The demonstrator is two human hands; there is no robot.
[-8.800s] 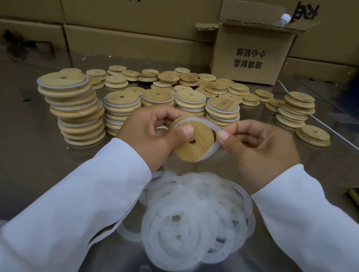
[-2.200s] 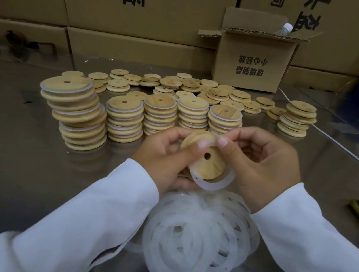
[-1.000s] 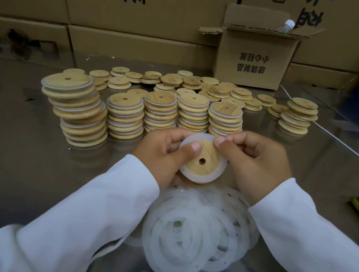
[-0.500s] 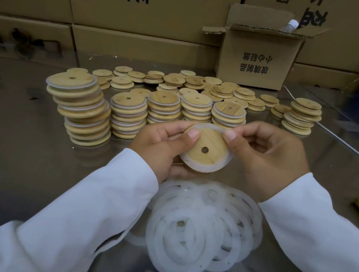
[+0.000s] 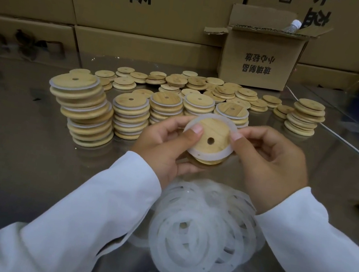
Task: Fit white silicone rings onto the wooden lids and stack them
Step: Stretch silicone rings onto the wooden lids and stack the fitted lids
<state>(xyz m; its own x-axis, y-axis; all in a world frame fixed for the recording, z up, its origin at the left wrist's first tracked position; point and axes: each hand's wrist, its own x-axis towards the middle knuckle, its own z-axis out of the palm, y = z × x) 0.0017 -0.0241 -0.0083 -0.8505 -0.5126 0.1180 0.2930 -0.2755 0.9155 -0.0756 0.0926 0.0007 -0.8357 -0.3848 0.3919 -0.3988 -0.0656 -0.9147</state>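
Steel table (image 5: 17, 157) is carrying ringed-lid stacks (image 5: 84, 109) left-centre, bare lids (image 5: 225, 91) behind. Loose ring pile (image 5: 192, 243) is lying btwn the sleeves (image 5: 92, 204). L hand (image 5: 162, 149) & R hand (image 5: 272, 167) are both pinching one wooden lid (image 5: 214, 132) above that pile (thumbs on its rim), w/ a white ring (image 5: 206, 156) sitting around it.

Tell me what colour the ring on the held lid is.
The silicone ring on the wooden lid is milky white; head view.
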